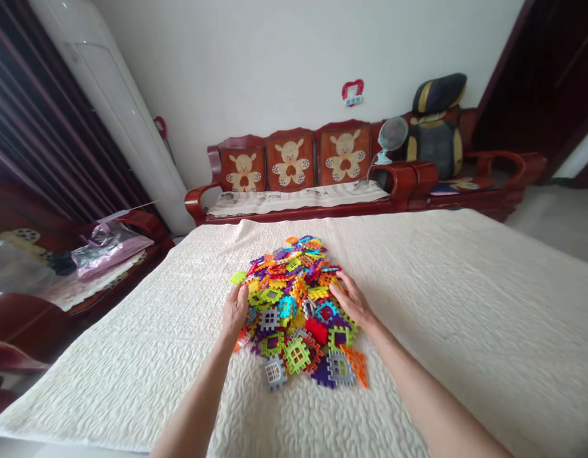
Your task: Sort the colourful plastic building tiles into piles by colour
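Note:
A heap of colourful plastic interlocking building tiles [287,307] lies on a cream quilted cloth [446,286]. Many tiles are square with window-like cutouts and notched edges. My left hand [235,306] rests against the heap's left side, fingers partly hidden by the hand itself. On the right flank, my right hand [351,298] touches the tiles with its fingers spread. Neither hand shows a tile lifted off the heap. Near the front lie a grey window tile [274,373], a lime green tile [296,354] and an orange triangular tile [355,364].
Behind the covered table stands a red wooden sofa [294,216] with bear-patterned cushions. A small fan [393,135] is at its right end, beside a wooden armchair [506,166]. Plastic bags [110,245] lie on a seat at left.

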Available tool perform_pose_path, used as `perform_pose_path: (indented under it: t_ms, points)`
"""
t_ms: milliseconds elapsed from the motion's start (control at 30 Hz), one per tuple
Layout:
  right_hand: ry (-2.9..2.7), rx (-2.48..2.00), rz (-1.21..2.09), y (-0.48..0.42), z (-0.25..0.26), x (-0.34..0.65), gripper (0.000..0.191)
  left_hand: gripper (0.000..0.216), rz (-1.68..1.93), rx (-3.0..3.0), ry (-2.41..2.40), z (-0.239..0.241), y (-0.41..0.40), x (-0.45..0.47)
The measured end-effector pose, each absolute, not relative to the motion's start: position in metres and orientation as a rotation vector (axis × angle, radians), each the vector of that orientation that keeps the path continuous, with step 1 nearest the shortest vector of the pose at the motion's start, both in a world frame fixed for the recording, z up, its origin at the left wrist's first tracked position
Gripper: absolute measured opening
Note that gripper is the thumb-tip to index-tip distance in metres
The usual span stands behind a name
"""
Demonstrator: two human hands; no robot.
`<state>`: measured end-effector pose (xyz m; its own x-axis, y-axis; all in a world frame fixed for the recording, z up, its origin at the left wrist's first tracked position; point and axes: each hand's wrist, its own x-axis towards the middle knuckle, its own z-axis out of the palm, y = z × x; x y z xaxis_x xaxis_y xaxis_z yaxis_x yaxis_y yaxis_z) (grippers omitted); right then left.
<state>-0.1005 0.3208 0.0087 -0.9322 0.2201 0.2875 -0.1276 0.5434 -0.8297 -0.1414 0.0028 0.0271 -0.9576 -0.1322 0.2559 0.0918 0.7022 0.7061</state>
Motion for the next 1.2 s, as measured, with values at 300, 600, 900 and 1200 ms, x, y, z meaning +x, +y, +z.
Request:
perform_pose_path:
  t_ms: [300, 600, 900, 1200]
  points:
    - [-2.901, 0.347, 1.002, 0.32, -0.01, 0.011, 0.112, 0.08, -0.441, -1.038, -2.71, -0.004, 0.023, -0.022]
    - [-2.781, 0.389, 0.88, 0.275, -0.015, -0.024, 0.117, 0.066, -0.194, -1.008, -2.657, -0.009, 0.033, -0.055]
    - [-2.568, 0.289, 0.876, 0.293, -0.001, -0.03, 0.075, 0.066, -0.261, -0.969, -2.646, 0.003, 0.028, -0.053]
    - [-2.428, -0.042, 0.825, 0.347, -0.028, -0.079, 0.052, 0.063, -0.461, -1.27, -2.618, 0.023, 0.119, -0.05]
